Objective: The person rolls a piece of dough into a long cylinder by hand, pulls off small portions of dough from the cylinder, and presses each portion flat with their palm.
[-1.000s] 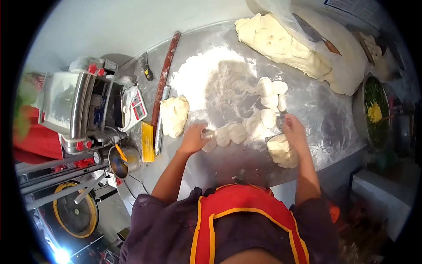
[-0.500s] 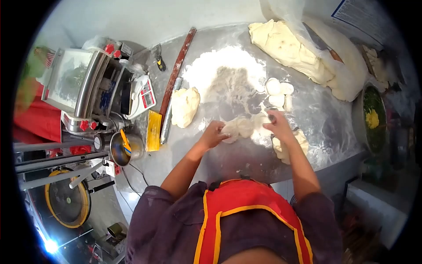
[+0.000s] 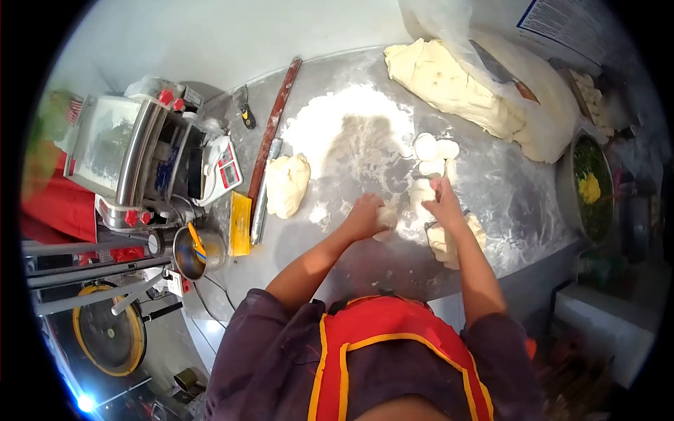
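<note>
My left hand (image 3: pixel 365 217) is curled over a small flattened dough piece (image 3: pixel 386 216) on the floured metal table. My right hand (image 3: pixel 445 203) has its thumb and fingers around the edge of another pale dough piece (image 3: pixel 420 189), partly hidden by the fingers. Just beyond it lies a small cluster of round dough pieces (image 3: pixel 435 149). Under my right forearm rests a larger dough lump (image 3: pixel 444 245). To the left of my left hand is another dough lump (image 3: pixel 288 184).
A red rolling rod (image 3: pixel 275 126), a metal rod (image 3: pixel 260 217) and a yellow scraper (image 3: pixel 241 224) lie left. Farther left are a scale (image 3: pixel 226 168) and a metal pot (image 3: pixel 186 256). Spread flour (image 3: pixel 326 116), a big dough slab (image 3: pixel 449 81) and a bowl of greens (image 3: pixel 586 203) lie beyond and right.
My left hand has moved right and now covers more of the dough there. My right hand has shifted slightly. The whole view has tilted a little.
</note>
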A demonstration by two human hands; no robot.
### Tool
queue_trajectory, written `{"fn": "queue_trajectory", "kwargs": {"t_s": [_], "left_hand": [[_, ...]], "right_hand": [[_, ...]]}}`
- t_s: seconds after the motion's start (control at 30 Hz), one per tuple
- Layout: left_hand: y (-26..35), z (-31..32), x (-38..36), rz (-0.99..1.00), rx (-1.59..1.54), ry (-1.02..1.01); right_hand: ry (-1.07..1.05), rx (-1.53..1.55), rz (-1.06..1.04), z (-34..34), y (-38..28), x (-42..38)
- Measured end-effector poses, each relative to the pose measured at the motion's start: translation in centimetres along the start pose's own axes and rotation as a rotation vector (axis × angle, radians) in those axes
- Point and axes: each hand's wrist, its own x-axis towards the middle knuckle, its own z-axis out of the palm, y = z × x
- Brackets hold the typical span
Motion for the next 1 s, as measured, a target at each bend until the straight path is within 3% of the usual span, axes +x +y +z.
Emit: {"fn": "queue_trajectory", "kwargs": {"t_s": [0.03, 0.13, 0.23, 0.37, 0.43, 0.47, 0.5, 0.6, 0.63, 0.73, 0.8, 0.87, 0.93, 1.0], "left_hand": [[0.0, 0.1, 0.9, -0.085, -0.055, -0.055], [0.1, -0.3, 2.5, -0.224, 0.156, -0.372], [-0.2, -1.7, 3.0, -0.141, 0.142, -0.626], [1.3, -3.1, 6.3, 0.004, -0.025, -0.481], [2.7, -2.9, 9.9, -0.008, -0.148, -0.368], [3.4, -2.5, 11.7, -0.069, -0.257, -0.284], [4.1, -1.8, 13.4, -0.130, -0.365, -0.203], [2.3, 3.4, 17.4, -0.113, -0.892, 0.055], [2.6, 3.5, 17.2, -0.065, -0.747, 0.122], [2.6, 4.0, 14.2, 0.005, -0.410, 0.274], [1.5, 3.1, 11.4, -0.019, -0.330, 0.359], [1.2, 1.8, 7.6, -0.215, -0.278, 0.110], [0.7, 3.2, 4.1, -0.221, -0.431, 0.059], [0.3, 4.6, 2.6, -0.213, -0.527, 0.010]], "right_hand": [[0.033, -0.024, 0.011, -0.6, -0.1, 0.8], [0.050, -0.060, 0.003, -1.4, 0.6, 1.8], [-0.028, -0.061, 0.014, -2.2, 1.0, 2.5], [0.040, 0.102, -0.038, -2.9, 2.7, 4.2], [0.187, 0.135, -0.104, -3.0, 4.2, 6.2], [0.260, 0.150, -0.135, -3.2, 4.6, 7.1], [0.308, 0.093, -0.031, -4.4, 2.8, 7.0], [0.619, 0.238, -0.055, -5.3, 4.2, 8.1], [0.583, -0.012, -0.055, -7.2, 2.0, 6.2], [0.476, 0.046, -0.096, -9.0, 4.4, 1.7], [0.295, 0.055, 0.104, -9.5, 5.8, -3.1], [0.168, 0.230, 0.229, -8.9, 7.1, -7.9], [0.105, 0.030, 0.220, -8.1, 8.3, -10.0], [0.136, 0.310, 0.229, -6.6, 7.9, -10.7]]}}
